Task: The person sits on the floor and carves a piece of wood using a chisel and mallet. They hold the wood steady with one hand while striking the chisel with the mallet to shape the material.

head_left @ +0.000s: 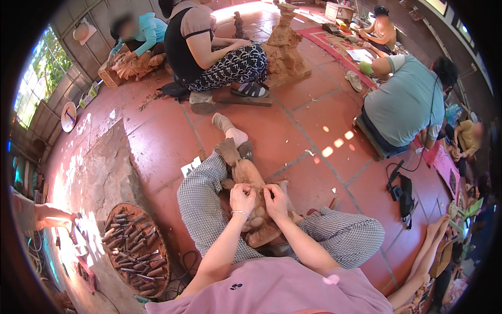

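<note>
Head view, looking down, is showing a pale pink shirt (272, 285) at the lower edge, with both bare forearms reaching forward over black-and-white checked trousers (204, 196). Between the spread legs, a brown carved wooden figure (258, 213) is lying lengthwise, pointing away from the body. Just above it, the left hand (243, 199), wearing a thin pale bracelet (240, 213) at the wrist, is curling its fingers inward; the right hand (275, 201) is bending its own the same way, close beside. Whether either grip is pinching anything small is not showing clearly.

To the left, a round brown tray (129, 207) is holding many dark-handled tools (137, 243), partly covering a flat grey sheet (107, 170). Toward the right, a black corded device (405, 196) is lying on the reddish tile floor (314, 123). Farther off, a person in a pale grey-green shirt (402, 99) is sitting low, and another in a black vest (183, 57) is sitting beside a rough tan wood carving (286, 47). Beyond, a red patterned rug (327, 44) is stretching along the floor.
</note>
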The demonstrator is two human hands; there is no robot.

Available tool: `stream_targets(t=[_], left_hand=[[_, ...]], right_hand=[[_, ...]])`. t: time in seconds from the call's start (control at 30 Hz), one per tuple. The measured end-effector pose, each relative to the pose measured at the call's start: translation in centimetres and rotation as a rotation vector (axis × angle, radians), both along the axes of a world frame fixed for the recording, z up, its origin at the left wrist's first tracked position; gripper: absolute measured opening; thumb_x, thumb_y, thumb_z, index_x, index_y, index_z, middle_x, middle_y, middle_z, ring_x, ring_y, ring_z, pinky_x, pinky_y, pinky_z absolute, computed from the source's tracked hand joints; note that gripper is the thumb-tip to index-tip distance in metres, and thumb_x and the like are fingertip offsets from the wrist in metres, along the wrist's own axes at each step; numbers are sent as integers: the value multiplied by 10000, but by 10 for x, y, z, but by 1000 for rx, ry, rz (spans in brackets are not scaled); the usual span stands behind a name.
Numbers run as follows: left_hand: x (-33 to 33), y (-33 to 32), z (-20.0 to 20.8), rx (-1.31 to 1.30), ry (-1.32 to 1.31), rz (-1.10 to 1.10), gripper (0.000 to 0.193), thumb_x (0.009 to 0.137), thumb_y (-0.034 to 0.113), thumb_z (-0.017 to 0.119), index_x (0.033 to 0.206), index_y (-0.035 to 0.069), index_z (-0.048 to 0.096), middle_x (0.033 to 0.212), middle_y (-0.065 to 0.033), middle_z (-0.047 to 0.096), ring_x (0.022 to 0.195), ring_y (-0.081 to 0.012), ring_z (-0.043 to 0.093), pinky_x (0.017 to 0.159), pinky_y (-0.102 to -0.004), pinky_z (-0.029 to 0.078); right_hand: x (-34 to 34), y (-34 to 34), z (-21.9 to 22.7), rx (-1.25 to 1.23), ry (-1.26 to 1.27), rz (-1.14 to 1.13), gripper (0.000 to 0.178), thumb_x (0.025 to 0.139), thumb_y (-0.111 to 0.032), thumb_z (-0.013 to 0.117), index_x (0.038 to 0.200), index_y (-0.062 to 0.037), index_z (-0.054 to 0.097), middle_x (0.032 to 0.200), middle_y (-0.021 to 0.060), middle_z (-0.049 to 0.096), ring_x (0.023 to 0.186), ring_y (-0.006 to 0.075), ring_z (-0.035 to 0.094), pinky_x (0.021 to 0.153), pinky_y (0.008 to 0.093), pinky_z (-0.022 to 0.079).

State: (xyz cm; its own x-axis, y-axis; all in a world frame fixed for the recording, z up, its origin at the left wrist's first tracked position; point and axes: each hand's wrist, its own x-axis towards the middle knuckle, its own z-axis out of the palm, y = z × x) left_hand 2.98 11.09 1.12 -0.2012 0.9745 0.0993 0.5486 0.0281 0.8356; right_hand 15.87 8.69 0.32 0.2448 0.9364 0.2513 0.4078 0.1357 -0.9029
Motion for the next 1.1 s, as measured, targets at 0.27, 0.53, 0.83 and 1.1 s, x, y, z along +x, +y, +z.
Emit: stream_targets(t=[0.27,0.53,0.83,1.1], left_hand=[[-5,-11,5,95,42,-42,173,720,55,731,729,21,562,920,-97,666,892,-285,617,800,-372,495],[-7,-25,19,126,70,-83,168,741,104,734,738,31,584,911,-89,662,895,-288,610,799,-383,494],[-15,-30,-2,144,-47,-80,166,744,112,748,769,46,598,877,-94,635,848,-300,592,767,-394,486],[-17,-12,-7,-184,-541,-64,171,821,131,768,853,-15,684,859,-46,695,751,-87,610,701,-233,481]], right_hand=[[1,1,-2,-12,11,12,125,906,-136,601,921,-15,630,936,126,649,899,306,633,784,368,494],[4,2,-3,-5,34,15,114,904,-123,598,920,-17,636,933,135,650,883,308,635,767,366,496],[0,1,-14,0,6,29,113,900,-109,599,913,-1,628,917,162,644,872,319,633,770,369,495],[2,3,-11,-61,51,57,122,908,-112,599,924,-2,648,900,132,669,860,273,648,766,339,496]])
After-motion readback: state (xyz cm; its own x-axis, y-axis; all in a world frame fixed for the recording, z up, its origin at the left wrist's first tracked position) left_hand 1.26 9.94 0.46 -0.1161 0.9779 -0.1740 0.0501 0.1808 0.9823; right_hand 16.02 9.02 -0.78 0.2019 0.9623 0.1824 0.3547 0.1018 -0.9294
